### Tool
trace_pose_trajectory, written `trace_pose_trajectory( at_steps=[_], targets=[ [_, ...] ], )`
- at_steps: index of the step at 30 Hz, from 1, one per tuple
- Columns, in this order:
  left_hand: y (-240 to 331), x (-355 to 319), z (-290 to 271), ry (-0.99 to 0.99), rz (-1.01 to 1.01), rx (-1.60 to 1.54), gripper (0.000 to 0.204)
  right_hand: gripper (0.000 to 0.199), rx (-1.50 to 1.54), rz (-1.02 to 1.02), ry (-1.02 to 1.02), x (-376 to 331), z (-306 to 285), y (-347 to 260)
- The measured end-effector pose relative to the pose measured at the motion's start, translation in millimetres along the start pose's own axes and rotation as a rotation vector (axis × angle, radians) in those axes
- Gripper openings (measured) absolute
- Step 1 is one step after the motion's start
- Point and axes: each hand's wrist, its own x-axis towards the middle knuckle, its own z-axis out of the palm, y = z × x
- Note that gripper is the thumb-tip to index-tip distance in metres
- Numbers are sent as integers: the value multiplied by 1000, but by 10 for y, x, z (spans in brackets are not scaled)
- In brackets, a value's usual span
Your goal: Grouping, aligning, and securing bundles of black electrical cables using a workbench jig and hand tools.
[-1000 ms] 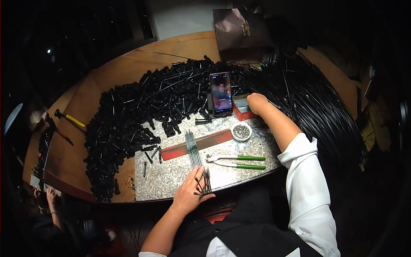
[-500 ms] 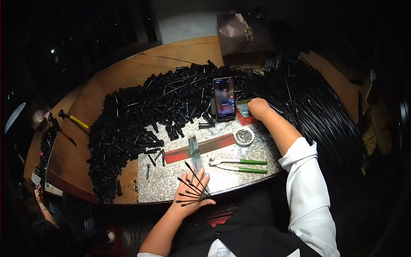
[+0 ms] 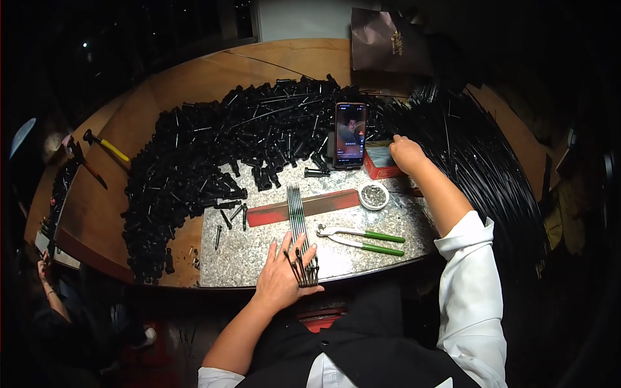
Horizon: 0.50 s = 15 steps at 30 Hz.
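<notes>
My left hand lies palm down with fingers stretched out near the front edge of a speckled work board. Several thin metal rods run forward from beneath its fingers and cross a red-brown bar. Their black knobbed ends bunch over the back of that hand near the thumb. At the right, my right hand reaches to a small red box holding thin pale pieces. Its fingers are closed together at the box's right side; what they pinch, if anything, is hidden.
Pliers with green handles and a white bowl of small metal parts sit on the board. Behind stands a phone. Black fittings are heaped left, long black rods right. A yellow-handled hammer is farther left, with another person's arm below.
The rods' black ends have gone from fanned out to bunched closer together near my left thumb. My right hand stays at the red box, and the whole view has shifted slightly.
</notes>
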Motion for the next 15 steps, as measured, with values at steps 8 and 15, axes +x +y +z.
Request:
trace_pose_trajectory(
  at_steps=[8, 15],
  targets=[
    [-42, 12, -15, -22, 40, -70, 95, 15, 5, 26, -36, -77, -135, 20],
    [-39, -13, -27, 44, 31, -107, 87, 21, -25, -5, -130, -198, -465, -220]
  ],
)
